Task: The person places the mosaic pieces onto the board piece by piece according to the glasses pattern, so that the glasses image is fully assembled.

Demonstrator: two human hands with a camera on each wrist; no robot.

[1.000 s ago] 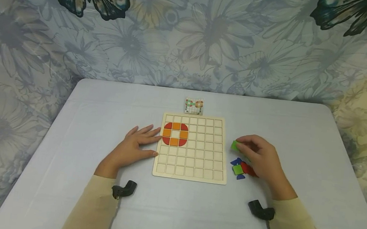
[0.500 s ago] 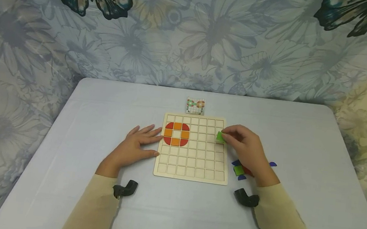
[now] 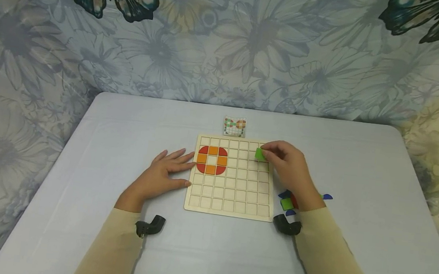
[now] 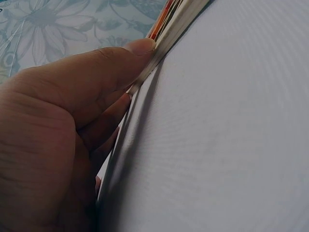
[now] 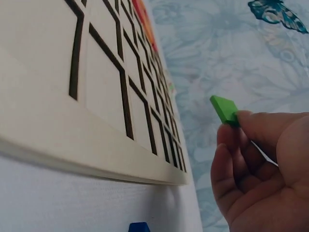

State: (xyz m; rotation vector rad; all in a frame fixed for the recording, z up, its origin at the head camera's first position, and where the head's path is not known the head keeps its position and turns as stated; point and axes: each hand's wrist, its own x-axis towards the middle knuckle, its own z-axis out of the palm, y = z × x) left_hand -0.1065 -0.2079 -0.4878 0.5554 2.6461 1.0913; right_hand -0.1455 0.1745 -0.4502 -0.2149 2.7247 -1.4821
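My right hand (image 3: pixel 290 167) pinches a green square tile (image 3: pixel 259 154) by its edge between thumb and fingers, over the upper right squares of a wooden grid board (image 3: pixel 229 206). In the right wrist view the tile (image 5: pixel 224 110) is held tilted, apart from the board (image 5: pixel 43 140). Red rounded corner pieces and orange square tiles (image 3: pixel 213 150) form a ring in the board's upper left squares. With fingers spread, my left hand (image 3: pixel 165 176) touches the board's left edge; its thumb (image 4: pixel 140 46) lies against the rim in the left wrist view.
Loose pieces lie right of the board, partly hidden under my right forearm: a green square (image 3: pixel 287 204), something red, and several blue pieces (image 3: pixel 327 196). A small pattern card (image 3: pixel 235 126) stands behind the board. All rest on a white-covered table (image 3: pixel 132 123).
My right hand has carried the green tile from beside the board leftward and away from me, over the upper right squares. The left hand has stayed at the board's edge.
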